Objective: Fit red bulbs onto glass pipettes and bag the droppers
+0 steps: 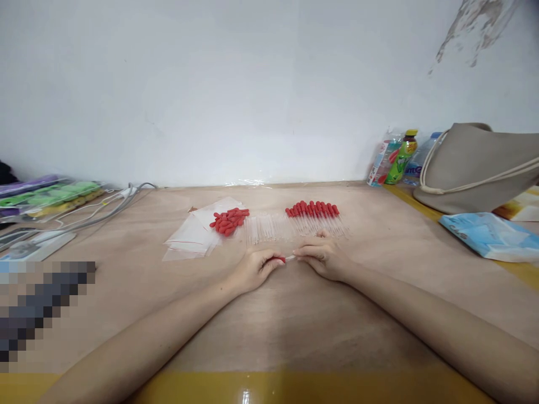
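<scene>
Over the surface point(273, 331), the left hand point(257, 269) has its grip pinched closed on a red bulb point(282, 260), the right hand point(322, 257) on a clear tube point(291, 257), seemingly to align them. Farther off, loose bulbs point(228, 221) on plastic bags point(191, 234), bare tubes point(266, 227) and bulb-topped tubes point(312, 209) run left to right, apparently for easy reach.

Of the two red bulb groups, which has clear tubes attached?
The right-hand row of bulbs, beyond the right hand: clear tubes extend from it. The left pile of bulbs, partly on plastic bags, shows none.
</scene>
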A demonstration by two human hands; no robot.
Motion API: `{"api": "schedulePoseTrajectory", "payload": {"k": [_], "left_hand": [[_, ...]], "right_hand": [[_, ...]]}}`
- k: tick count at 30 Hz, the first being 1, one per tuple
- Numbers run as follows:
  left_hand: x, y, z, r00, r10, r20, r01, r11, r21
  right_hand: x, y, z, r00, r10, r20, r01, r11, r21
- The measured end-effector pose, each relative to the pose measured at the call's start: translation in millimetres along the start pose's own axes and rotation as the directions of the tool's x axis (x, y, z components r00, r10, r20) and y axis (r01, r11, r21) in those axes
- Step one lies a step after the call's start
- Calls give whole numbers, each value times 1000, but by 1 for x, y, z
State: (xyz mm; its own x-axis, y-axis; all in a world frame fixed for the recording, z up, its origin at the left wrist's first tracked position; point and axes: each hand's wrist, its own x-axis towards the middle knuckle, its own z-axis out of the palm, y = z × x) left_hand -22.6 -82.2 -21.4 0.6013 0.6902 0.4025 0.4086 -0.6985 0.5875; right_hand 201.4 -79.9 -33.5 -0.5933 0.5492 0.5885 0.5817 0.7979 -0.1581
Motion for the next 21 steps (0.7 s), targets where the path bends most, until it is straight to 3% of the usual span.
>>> {"api": "schedulePoseTrajectory", "payload": {"k": [9, 21], "left_hand": [[-1, 1, 0, 1000, 21, -9, -20, 993, 118], [-1, -3, 1, 990, 142, 11, -141, 974, 178]], "right_hand": [[2, -23, -3, 998, 51, -33, -54, 991, -125], [8, -31, 3, 988, 129, 90, -120, 988, -94]]}}
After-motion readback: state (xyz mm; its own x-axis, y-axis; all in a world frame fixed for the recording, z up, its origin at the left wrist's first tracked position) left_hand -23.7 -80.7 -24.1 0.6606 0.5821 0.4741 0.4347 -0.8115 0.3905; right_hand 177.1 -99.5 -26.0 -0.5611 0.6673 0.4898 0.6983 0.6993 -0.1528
